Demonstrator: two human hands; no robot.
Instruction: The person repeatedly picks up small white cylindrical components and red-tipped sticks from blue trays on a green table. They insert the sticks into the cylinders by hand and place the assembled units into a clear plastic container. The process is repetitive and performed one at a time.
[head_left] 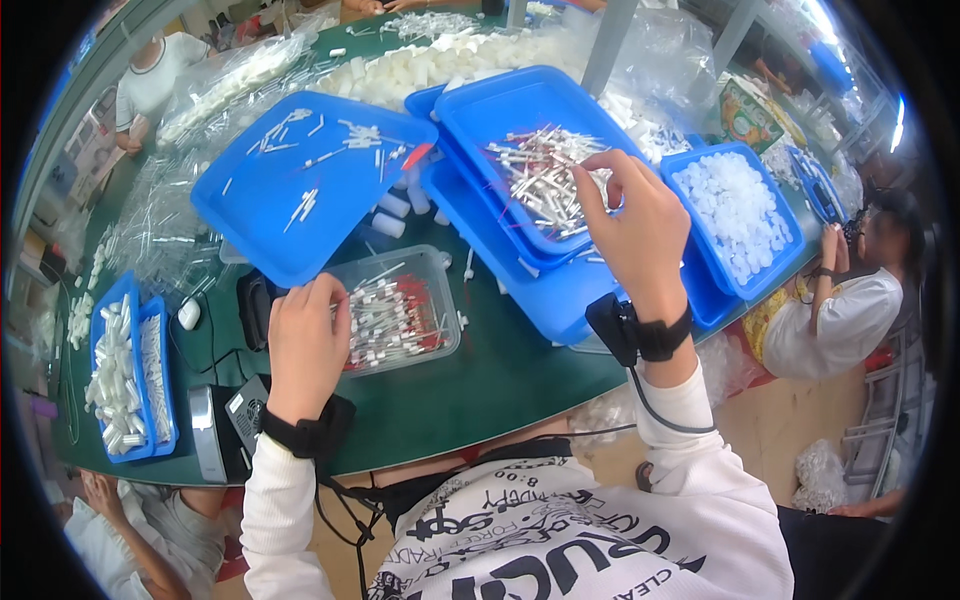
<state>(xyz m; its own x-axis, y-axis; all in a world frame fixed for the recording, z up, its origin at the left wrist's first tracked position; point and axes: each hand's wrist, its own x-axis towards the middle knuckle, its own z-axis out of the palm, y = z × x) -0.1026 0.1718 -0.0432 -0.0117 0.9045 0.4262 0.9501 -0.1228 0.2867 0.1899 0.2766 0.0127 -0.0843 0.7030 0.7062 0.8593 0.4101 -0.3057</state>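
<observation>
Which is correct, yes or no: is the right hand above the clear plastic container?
No, the right hand is at the blue tray with thin white pieces.

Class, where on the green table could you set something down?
Bare green tabletop lies along the near edge, bordered by the clear container and the stacked blue trays. The far side is crowded with white pieces.

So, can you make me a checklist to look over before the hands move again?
1. Right hand at the blue tray with white sticks: ok.
2. Left hand at the left side of the clear tub: ok.
3. Clear tub uncovered: ok.
4. Something pinched in either hand: cannot tell, too small to see.
5. No loose bits on the green table: not ok, a small white piece lies right of the tub.
</observation>
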